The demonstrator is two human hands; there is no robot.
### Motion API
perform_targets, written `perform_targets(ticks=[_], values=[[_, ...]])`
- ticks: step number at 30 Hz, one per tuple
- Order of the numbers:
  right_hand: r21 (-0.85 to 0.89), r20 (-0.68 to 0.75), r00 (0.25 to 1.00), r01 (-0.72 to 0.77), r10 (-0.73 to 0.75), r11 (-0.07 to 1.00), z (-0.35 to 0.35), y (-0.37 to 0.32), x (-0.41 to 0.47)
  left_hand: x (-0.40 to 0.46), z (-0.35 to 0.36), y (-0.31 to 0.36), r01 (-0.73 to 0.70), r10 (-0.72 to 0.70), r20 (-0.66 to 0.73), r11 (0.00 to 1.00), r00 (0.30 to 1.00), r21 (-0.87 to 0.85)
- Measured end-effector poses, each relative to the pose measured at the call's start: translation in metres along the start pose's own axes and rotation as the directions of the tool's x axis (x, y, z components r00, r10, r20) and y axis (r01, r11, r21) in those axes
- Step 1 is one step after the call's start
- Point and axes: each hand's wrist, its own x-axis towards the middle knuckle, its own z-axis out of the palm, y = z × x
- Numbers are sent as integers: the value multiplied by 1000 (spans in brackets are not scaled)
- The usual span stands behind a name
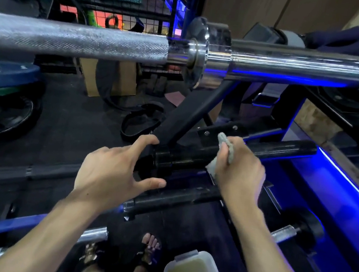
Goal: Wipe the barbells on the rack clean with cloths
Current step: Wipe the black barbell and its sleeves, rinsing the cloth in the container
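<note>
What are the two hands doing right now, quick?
Left hand: open, fingers spread by the black barbell, holding nothing.
Right hand: closed on a grey cloth, on that barbell's sleeve.

Chrome barbell (186, 54) spans the upper frame, level: knurled shaft at left, collar centre, smooth sleeve at right. Black barbell (277, 149) sits lower, centre-right, sleeve angled up to the right. Grey cloth (225, 143), crumpled, lies against that black sleeve at mid-frame. Another black bar (175, 198) lies below it.
</note>
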Motion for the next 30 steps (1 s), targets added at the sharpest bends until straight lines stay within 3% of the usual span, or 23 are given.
perform_targets(ticks=[4, 7, 9, 12, 14, 17, 19, 21, 25, 30], values=[[126, 185, 941, 265, -285, 956, 5, -53, -29, 3, 0, 0, 3, -2, 40, 999, 999, -38], [-24, 318, 868, 409, -381, 912, -10, -54, -23, 2, 1, 1, -1, 1, 8, 1000, 1000, -4], [-191, 312, 919, 308, -240, 932, -18, -29, -1, 1, 0, 0, 3, -3, -3, 1000, 1000, -20], [-238, 126, 992, 52, -22, 970, -26, -5, 14, 0, -2, -1, -21, 21, -4, 1000, 1000, -5], [-152, 178, 980, 119, -91, 981, -15, -21, 0, 0, -2, -1, -32, 32, -2, 999, 999, 9], [61, 390, 875, 287, -288, 956, -5, -62, -26, 1, 1, -1, -43, 44, -17, 998, 999, 38], [8, 386, 848, 391, -364, 920, -8, -62, -24, 1, 2, -3, -49, 50, -32, 998, 998, 45], [-127, 356, 887, 359, -295, 925, -16, -39, -8, 1, 2, -5, -56, 57, -26, 998, 998, 40], [-179, 156, 988, 47, -19, 983, -20, 0, 15, 1, 0, -4, -54, 54, -22, 998, 998, 17], [27, 195, 957, 211, -212, 977, -2, -24, -7, 1, 0, 0, -21, 21, 13, 1000, 1000, 3]])
